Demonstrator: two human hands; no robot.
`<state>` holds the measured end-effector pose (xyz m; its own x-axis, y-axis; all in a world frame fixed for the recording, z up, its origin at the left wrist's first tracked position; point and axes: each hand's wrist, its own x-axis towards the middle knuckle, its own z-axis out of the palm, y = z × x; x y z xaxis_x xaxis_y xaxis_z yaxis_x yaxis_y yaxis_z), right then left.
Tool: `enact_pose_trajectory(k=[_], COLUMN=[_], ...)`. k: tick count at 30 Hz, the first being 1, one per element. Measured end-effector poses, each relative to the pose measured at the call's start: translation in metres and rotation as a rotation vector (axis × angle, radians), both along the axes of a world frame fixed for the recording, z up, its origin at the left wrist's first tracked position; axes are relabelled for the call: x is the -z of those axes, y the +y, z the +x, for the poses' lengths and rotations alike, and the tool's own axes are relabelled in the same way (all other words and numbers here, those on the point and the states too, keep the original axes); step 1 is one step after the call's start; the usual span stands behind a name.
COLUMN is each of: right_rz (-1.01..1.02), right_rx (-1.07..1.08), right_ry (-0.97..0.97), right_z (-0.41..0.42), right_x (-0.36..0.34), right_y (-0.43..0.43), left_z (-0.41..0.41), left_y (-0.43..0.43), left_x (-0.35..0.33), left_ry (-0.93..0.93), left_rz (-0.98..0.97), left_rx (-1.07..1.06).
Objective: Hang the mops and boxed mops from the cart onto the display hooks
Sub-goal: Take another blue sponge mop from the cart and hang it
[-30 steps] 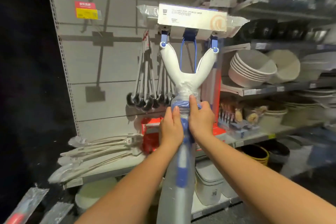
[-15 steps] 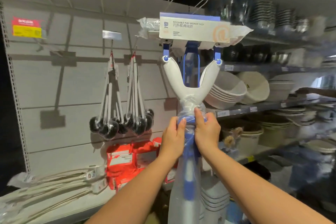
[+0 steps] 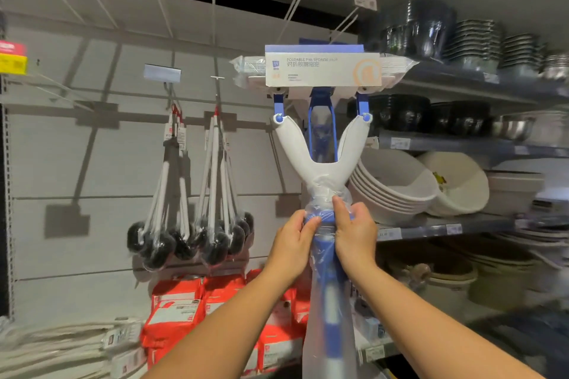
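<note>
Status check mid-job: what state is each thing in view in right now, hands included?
Sponge mop: upright, head uppermost, plastic-wrapped, held; cannot tell if it is hooked.
Left hand: grips the mop's neck.
Right hand: grips the mop's neck.
Upper hooks: bare.
Black brushes: hanging in two bunches from hooks.
Bowls: stacked, tilted on the shelf.
Red packs: grouped below the brushes.

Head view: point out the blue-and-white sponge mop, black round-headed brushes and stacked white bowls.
Blue-and-white sponge mop [image 3: 320, 171], head view, white yoke.
Black round-headed brushes [image 3: 160, 245], head view, brush head.
Stacked white bowls [image 3: 395, 174], head view, top bowl.
</note>
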<state>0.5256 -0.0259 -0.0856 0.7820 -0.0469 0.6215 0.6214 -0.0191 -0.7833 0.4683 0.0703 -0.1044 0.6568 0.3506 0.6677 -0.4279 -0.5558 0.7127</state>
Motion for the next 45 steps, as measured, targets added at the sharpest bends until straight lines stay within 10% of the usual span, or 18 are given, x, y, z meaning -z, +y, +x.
enact_pose_trajectory(k=[45], right_rz=[0.041], right_rx=[-0.032], right_ry=[-0.183], right_z=[0.358], right_x=[-0.204], right_y=[0.065], left_z=[0.352], left_y=[0.066], left_x=[-0.205], left_ry=[-0.157], left_rz=[0.154], left_rx=[-0.119])
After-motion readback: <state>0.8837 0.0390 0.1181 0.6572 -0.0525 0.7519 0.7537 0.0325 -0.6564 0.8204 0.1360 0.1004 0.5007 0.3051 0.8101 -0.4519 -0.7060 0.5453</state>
